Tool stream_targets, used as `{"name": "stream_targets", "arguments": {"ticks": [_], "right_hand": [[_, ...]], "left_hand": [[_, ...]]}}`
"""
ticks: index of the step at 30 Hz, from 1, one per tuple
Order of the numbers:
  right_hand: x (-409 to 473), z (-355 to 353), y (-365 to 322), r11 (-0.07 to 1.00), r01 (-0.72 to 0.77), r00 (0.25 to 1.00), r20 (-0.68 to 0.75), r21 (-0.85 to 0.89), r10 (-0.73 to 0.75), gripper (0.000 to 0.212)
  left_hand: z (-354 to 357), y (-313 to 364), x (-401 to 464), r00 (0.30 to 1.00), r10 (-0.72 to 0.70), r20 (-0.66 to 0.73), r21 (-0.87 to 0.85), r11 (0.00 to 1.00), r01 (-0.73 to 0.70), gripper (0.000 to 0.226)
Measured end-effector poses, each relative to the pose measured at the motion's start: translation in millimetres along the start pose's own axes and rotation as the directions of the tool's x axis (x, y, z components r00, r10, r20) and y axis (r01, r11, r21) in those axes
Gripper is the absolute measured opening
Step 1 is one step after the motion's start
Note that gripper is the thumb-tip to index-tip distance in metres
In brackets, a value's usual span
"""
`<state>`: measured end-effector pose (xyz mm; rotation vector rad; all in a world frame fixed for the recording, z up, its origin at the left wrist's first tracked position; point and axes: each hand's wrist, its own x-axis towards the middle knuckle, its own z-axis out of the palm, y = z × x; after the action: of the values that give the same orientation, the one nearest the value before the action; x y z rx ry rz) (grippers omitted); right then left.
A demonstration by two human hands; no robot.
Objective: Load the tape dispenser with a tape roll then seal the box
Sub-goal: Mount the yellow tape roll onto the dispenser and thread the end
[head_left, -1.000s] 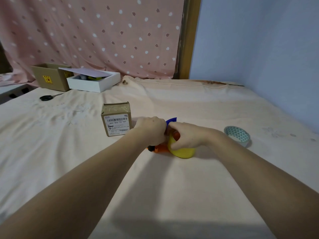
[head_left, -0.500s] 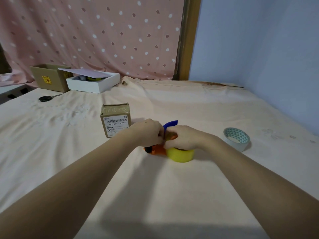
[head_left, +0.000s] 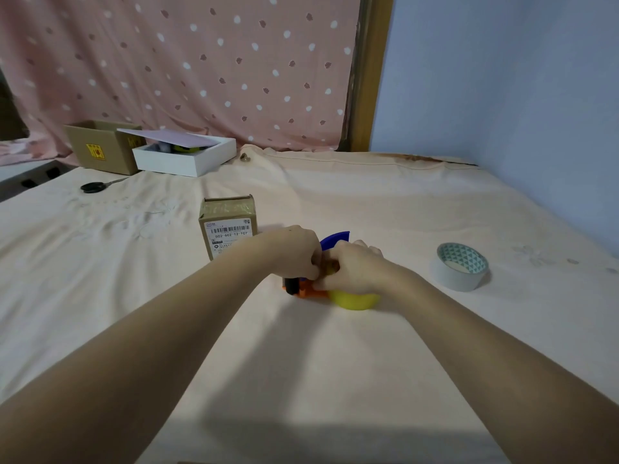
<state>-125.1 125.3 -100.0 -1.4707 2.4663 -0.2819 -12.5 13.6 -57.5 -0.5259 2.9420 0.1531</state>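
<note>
**Two hands on the dispenser, roll going in**

Both hands meet over the tape dispenser (head_left: 306, 291), which lies on the cloth-covered bed (head_left: 301, 380) just in front of the small cardboard box (head_left: 228, 226). The left hand (head_left: 296, 252) is curled down over the orange body near its black roller end, seemingly pinning it flat so it cannot slide on the soft sheet. The right hand (head_left: 353, 271) is closed over the yellow tape roll (head_left: 355, 300), pressing it against the dispenser; its fingers wrap the top of the roll, and only the lower yellow edge shows. A blue part (head_left: 335, 237) of the dispenser sticks up behind the knuckles. Whether the roll is already seated on its hub is hidden under the hands, so loading looks to be underway rather than finished.

The box stands upright with its label facing the camera, close by for sealing once the tape is threaded. A second, patterned tape roll (head_left: 462, 266) rests well apart to the right, unused. Scissors (head_left: 95, 186), an open brown carton (head_left: 104, 145) and a white box (head_left: 186, 155) sit far back near the curtain.
</note>
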Motion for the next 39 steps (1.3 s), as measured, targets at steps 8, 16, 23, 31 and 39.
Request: {"name": "stream_targets", "arguments": {"ticks": [8,16,23,31,39], "right_hand": [[4,5,0,1.000,-0.019,0.999,-0.045,0.020,0.019,0.021],[2,2,0,0.994,0.058,0.994,-0.096,0.096,-0.048,0.006],[-2,3,-5,0.994,0.095,0.989,-0.121,0.063,-0.086,0.006],[-3,1,-8,0.992,0.117,0.989,-0.099,0.047,-0.112,0.011],[-5,2,-11,0.993,0.115,0.989,-0.095,0.032,-0.112,0.007]], "left_hand": [[-9,-3,-8,0.997,0.008,0.077,-0.091,0.996,-0.001,0.017],[19,-41,-41,0.947,-0.235,-0.219,-0.608,0.792,0.056,0.026],[91,-19,-52,0.717,-0.577,-0.392,-0.839,0.544,-0.021,0.015],[103,-7,-53,0.772,-0.455,-0.444,-0.714,0.700,0.002,0.014],[102,0,-40,0.777,-0.497,-0.386,-0.703,0.704,0.101,0.022]]}}
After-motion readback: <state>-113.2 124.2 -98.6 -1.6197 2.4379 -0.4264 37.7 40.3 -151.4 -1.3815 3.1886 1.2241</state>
